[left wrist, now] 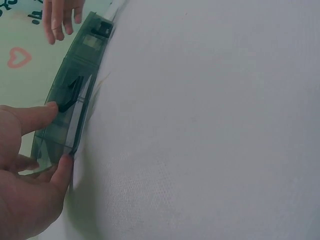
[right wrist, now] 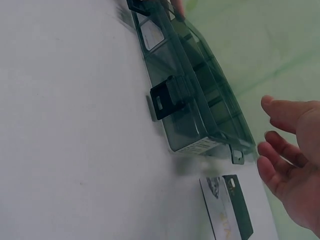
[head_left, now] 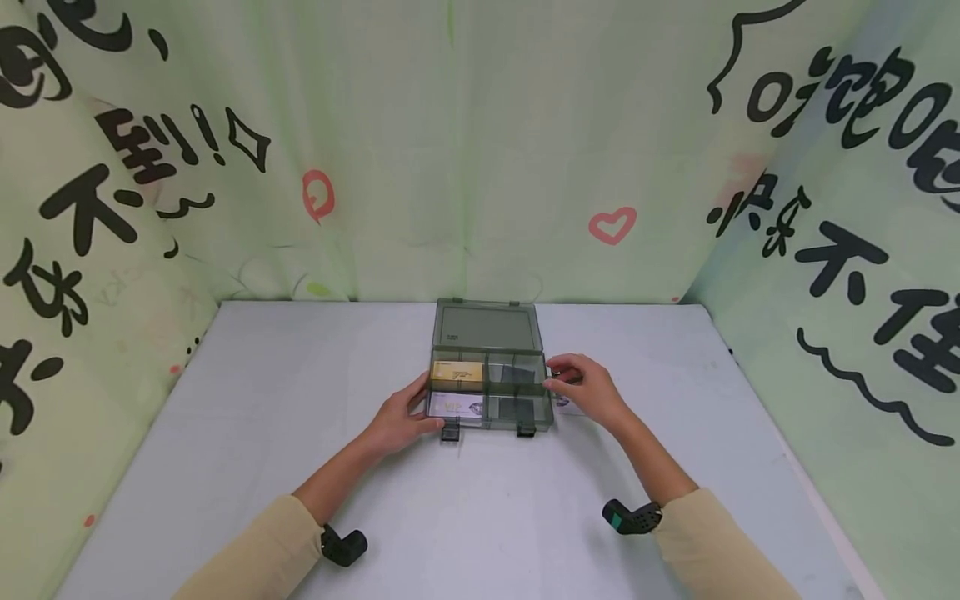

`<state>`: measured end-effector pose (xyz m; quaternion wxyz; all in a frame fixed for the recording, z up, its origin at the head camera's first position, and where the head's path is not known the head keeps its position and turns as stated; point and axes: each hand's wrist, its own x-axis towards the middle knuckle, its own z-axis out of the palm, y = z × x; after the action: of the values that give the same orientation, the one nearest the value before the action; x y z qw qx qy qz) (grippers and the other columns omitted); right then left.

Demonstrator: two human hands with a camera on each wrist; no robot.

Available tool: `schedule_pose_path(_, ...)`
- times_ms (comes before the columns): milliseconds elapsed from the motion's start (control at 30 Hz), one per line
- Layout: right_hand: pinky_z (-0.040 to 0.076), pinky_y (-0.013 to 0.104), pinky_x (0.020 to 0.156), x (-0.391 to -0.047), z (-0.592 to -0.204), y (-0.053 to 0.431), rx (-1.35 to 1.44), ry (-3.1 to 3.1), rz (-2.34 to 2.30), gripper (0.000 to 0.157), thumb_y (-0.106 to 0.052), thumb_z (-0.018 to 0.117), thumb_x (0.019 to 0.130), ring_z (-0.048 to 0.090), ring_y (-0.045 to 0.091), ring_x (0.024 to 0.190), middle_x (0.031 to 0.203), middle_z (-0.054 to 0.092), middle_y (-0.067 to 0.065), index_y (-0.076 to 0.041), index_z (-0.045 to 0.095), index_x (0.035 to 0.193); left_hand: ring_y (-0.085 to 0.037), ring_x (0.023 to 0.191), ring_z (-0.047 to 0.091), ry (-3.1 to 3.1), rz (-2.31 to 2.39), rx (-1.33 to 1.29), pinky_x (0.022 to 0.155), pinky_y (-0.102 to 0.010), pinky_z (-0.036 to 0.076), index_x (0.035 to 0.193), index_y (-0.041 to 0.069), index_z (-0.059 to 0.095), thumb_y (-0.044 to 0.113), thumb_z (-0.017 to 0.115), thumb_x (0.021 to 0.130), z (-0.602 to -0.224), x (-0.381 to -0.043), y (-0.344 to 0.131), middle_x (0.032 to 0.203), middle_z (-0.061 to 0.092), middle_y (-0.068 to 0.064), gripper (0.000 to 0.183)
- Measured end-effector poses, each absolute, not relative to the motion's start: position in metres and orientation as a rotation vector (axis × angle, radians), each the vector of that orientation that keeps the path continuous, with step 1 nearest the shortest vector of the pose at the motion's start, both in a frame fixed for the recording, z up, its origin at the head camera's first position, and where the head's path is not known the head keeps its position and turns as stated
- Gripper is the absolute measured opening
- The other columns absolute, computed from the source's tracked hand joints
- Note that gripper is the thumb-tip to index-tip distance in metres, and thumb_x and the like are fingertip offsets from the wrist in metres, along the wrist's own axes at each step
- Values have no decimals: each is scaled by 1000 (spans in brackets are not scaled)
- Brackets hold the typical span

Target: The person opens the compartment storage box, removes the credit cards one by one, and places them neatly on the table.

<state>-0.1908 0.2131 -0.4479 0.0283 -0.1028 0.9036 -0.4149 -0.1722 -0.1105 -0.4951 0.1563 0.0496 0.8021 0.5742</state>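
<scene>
- A pale green curtain (head_left: 465, 158) with black lettering and red shapes walls in a white surface (head_left: 480, 517).
- The person's left hand (head_left: 399, 421) grips the left end of a translucent dark divided box (head_left: 515, 411): the thumb presses the front wall by a black latch (head_left: 450, 432), the other fingers reach round that end.
- The right hand (head_left: 590, 392) is beside the box's right end, its fingers (right wrist: 274, 167) released and loosely bent, a gap between them and the box in the right wrist view.
- The box thus lies between both hands, flat, its lid (head_left: 487, 325) swung back away from the person.
- Inside, its left column holds gold cards (head_left: 457, 375) at the rear and pale violet cards (head_left: 453, 406) at the front.
- Just right of the box, near the right hand, a partly pale, partly dark green card item (right wrist: 220, 205) lies on the surface.
- Beige sleeves (head_left: 258, 546) cover both forearms, with black devices (head_left: 343, 547) by the wrists.
</scene>
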Motion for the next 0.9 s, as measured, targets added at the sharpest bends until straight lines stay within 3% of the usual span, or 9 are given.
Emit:
schedule_pose_path(567,56,38,83,-199,-447,183,-383,2716,-1323,40,-21,68,91,61,29,105,124,60,18,-3,60,126,-26,145,33,2303,1630,106,108,-36,46,155,16,23,7,76,82,-494,-172,-110,159,28,-11,90)
schedule_pose_path(900,57,41,84,-204,-454,165,-382,2741,-1279,36,-21,67,91,61,28,103,120,63,16,-4,61,123,-26,145,33,2313,1619,96,108,-36,47,155,16,23,8,76,82,-492,-172,-109,159,29,-11,91)
